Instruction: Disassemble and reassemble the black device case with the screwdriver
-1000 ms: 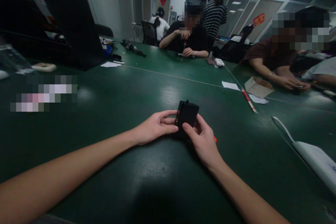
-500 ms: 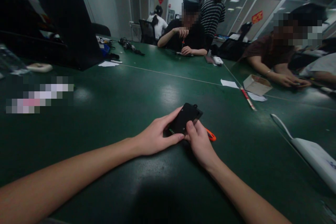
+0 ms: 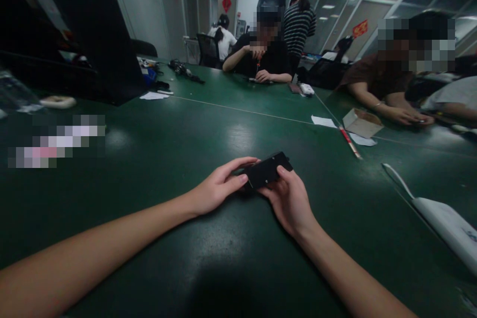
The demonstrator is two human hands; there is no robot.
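A flat black box-shaped device (image 3: pixel 266 170) with small screws on its face is held between both hands, low over the green table (image 3: pixel 179 149). My left hand (image 3: pixel 219 184) grips its left end, the thumb lying on the near corner. On the right end, my right hand (image 3: pixel 292 198) holds it with the thumb pressed on the upper face and the fingers underneath. A small dark loop sticks out at the far right corner. The underside is hidden, so I cannot tell what the fingers touch there.
To the right lie a white power strip (image 3: pixel 447 223) with its cable, a red stick-like item (image 3: pixel 350 143), an open cardboard box (image 3: pixel 362 123) and paper (image 3: pixel 323 121). A dark screen-like panel (image 3: pixel 93 35) stands at left. Two people work across the table.
The black device has turned clockwise, its right end now lower. My right hand has shifted right along it, and the orange piece seen beside that hand is out of sight.
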